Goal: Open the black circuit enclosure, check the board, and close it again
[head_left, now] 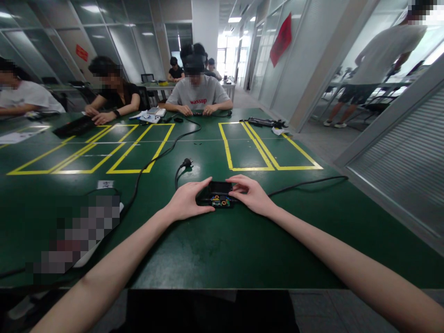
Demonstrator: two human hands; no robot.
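Green tabletop (pixel 173 263) stretches away from the wearer's lap, and close on the left lies an object (pixel 81 236) too pixelated to identify, with a black cable (pixel 137 182) running up past it. Farther in, between both hands, sits a small black plastic case (pixel 221 192), opened like a book on the table. Its hollow half (pixel 221 186) lies on the far side; the near side shows a circuit board (pixel 221 201) with yellow-ringed components. As far as this view lets me judge, the opening is done and the board is laid bare, while the two halves remain to be brought together if the case is to be closed; whether anything inside is loose, I cannot tell.

The left hand (pixel 187 199) is spread in a wide C, thumb along the near edge and fingers at the far edge, holding the case from its left. The right hand (pixel 252 195) is half curled, thumb and forefinger gripping the hollow half by its right edge.

Just beyond lies a power plug (pixel 187 163), and a black cord (pixel 308 181) trails off rightward. Past the yellow tape rectangles (pixel 246 169), a co-worker in a white T-shirt (pixel 199 90) sits opposite, hands on a small dark item (pixel 197 113).
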